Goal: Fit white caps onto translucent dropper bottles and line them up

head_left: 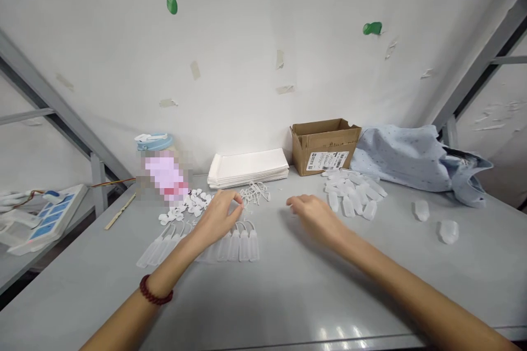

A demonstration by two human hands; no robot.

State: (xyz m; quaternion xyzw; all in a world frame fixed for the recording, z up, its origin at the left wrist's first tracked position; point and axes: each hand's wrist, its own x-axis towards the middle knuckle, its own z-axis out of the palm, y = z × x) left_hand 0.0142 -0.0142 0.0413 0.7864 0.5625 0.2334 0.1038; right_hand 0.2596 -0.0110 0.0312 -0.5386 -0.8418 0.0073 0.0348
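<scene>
My left hand [220, 212] is over the left middle of the table, thumb and forefinger apart, with nothing visible between them. Just beyond its fingertips lies a small heap of thin white cords [255, 193]. Under and beside that wrist, flat translucent sleeves with cord loops [244, 245] lie in a row; my forearm hides part of it. My right hand [315, 218] hovers over the table further right, fingers bent and close together. Whatever they may hold is hidden. To its right is a pile of loose translucent sleeves [354, 193] without visible cords.
Small white pieces [187, 205] lie left of the cords. Behind stand stacked white envelopes [251, 167], an open cardboard box [323, 148] and a blue-lidded container [154, 142]. Light-blue cloth [403, 156] is bunched at back right. Two single sleeves, one here [448, 231], lie far right.
</scene>
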